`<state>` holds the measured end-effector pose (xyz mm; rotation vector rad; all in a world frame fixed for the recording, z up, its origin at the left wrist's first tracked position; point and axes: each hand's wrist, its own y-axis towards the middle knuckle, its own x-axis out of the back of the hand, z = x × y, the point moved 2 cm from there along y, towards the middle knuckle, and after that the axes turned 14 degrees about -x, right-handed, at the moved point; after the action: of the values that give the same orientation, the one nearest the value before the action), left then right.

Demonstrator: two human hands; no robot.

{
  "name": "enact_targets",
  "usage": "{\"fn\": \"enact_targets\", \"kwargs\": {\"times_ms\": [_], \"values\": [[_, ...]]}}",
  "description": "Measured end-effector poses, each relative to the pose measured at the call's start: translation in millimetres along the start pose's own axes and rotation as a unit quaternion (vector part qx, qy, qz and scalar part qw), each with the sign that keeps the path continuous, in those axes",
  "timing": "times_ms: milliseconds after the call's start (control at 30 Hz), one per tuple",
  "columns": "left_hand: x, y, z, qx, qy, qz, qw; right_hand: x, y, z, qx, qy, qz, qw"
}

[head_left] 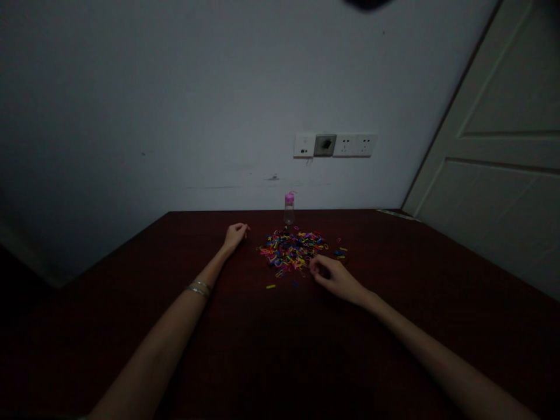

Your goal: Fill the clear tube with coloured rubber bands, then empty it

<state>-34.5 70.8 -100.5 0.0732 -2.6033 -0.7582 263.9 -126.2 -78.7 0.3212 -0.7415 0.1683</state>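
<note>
A pile of small bright loop-shaped pieces [291, 248], in pink, yellow, blue and other colours, lies spread on the dark table. They are too small to tell whether they are bands or clips. My right hand [335, 279] is at the pile's near right edge, thumb and fingertips brought together in a pinch. Whatever sits between those fingertips is too small to make out. To the left of the pile, my left hand [236, 236] rests on the table, apart from the pieces, its fingers curled in. Behind the pile stands a small clear bottle [289, 214] with a pink top.
A few stray pieces lie off the pile, among them a yellow one [270, 286] in front and several at the right. The dark red table [262, 350] meets a pale wall [219, 116] carrying sockets [335, 144]. A panelled door [494, 151] is at right.
</note>
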Motion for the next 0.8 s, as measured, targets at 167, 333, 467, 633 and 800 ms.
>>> {"fn": "enact_targets", "kwargs": {"times_ms": [167,333,467,633,800], "values": [[3.3,1.7,-4.9,0.035,-0.011,0.071,0.997,-0.2,2.1,-9.5,-0.031,0.048,-0.007,0.998],[12.0,-2.1,-31.5,0.045,0.01,0.233,0.971,-12.8,-2.2,4.7,-0.004,0.028,0.025,0.999],[15.0,-18.9,-72.6,0.006,0.026,0.398,0.917,-15.3,-4.5,11.8,0.005,0.02,0.025,0.999],[9.4,-48.0,-104.7,-0.075,0.116,0.46,0.877,-5.4,-3.3,8.6,-0.01,0.012,-0.006,1.0],[-2.8,-64.4,-100.8,-0.08,0.185,0.431,0.88,4.6,-1.6,3.8,-0.019,0.008,-0.028,0.999]]}}
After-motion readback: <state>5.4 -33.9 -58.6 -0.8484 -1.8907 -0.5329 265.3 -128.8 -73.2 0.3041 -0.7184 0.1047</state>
